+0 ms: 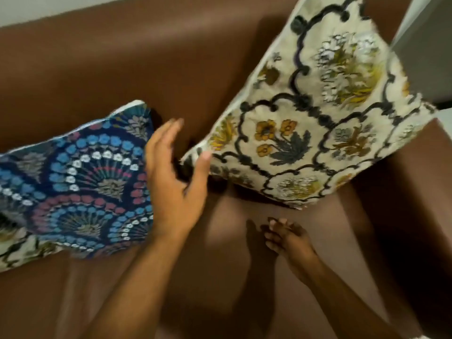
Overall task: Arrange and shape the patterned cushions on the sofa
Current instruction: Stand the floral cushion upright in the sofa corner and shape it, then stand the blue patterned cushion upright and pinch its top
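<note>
A cream cushion [318,113] with black scrolls and yellow flowers stands tilted on one corner in the sofa's right corner, leaning on the backrest. A dark blue cushion [80,177] with fan-shaped rings of blue, white and pink flowers lies at the left, over part of another cream patterned cushion [14,250]. My left hand [176,177] is open between the two cushions, its thumb touching the cream cushion's lower left edge. My right hand [286,238] hovers low over the seat below the cream cushion, fingers loosely curled, holding nothing.
The brown sofa [122,69] fills the view, with its backrest across the top and its armrest [415,192] on the right. A pale wall or furniture edge [428,45] shows at the top right. Bare seat lies beneath my forearms.
</note>
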A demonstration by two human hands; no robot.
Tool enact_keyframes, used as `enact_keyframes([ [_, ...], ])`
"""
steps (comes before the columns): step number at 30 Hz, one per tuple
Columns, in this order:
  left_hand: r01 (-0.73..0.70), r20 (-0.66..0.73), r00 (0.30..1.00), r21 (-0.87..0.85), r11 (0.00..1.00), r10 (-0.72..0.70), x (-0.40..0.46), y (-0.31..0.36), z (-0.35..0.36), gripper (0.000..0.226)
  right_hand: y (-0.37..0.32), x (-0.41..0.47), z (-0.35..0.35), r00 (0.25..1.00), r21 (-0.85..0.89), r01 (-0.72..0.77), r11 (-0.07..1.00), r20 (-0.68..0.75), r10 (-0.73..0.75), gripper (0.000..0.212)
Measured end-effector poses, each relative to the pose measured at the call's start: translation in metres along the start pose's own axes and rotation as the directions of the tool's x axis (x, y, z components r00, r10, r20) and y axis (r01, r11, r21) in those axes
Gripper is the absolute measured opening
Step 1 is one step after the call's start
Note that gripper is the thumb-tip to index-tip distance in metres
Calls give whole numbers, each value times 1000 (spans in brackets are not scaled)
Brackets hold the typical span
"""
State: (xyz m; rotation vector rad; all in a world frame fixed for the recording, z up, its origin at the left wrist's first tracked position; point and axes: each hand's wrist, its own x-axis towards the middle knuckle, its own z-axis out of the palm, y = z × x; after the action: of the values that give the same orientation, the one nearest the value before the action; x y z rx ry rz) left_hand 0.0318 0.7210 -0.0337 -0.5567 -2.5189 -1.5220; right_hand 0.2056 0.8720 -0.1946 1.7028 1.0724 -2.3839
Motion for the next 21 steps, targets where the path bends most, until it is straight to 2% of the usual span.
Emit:
enact_keyframes([
  [1,117,-94,988,-47,992,-121,-12,-19,-26,70,8,-6,14,999,-110,25,994,27,-23,35],
  [3,356,-213,902,-123,927,-374,-34,-57,-84,91,24,-12,53,991,-318,93,944,122,-56,48],
  [6,474,-251,857,40,879,-451,-35,-116,-168,116,39,-7,116,946,-492,297,819,267,-182,78],
  [8,524,-203,839,50,851,-505,-10,-156,-213,127,43,-3,154,911,-474,379,795,340,-232,86],
  [11,559,36,829,-90,824,-558,37,-194,-244,120,48,1,188,867,-415,420,807,446,-222,87],
  [12,542,78,840,-93,835,-536,49,-200,-248,116,52,0,199,865,-412,424,807,449,-225,87],
  [14,454,68,890,-39,890,-451,64,-198,-255,116,65,-8,222,885,-386,381,840,414,-212,84],
  [16,299,15,954,41,953,-300,80,-178,-267,121,87,-20,243,922,-376,306,874,347,-173,79],
  [18,88,37,995,88,992,-92,103,-147,-281,110,111,-31,272,939,-375,247,894,322,-124,70],
  [20,-92,144,986,87,992,79,128,-120,-279,104,130,-35,297,952,-320,188,929,292,-92,62],
  [21,-131,207,972,82,988,112,139,-115,-273,105,135,-36,308,962,-248,133,960,265,-65,62],
])
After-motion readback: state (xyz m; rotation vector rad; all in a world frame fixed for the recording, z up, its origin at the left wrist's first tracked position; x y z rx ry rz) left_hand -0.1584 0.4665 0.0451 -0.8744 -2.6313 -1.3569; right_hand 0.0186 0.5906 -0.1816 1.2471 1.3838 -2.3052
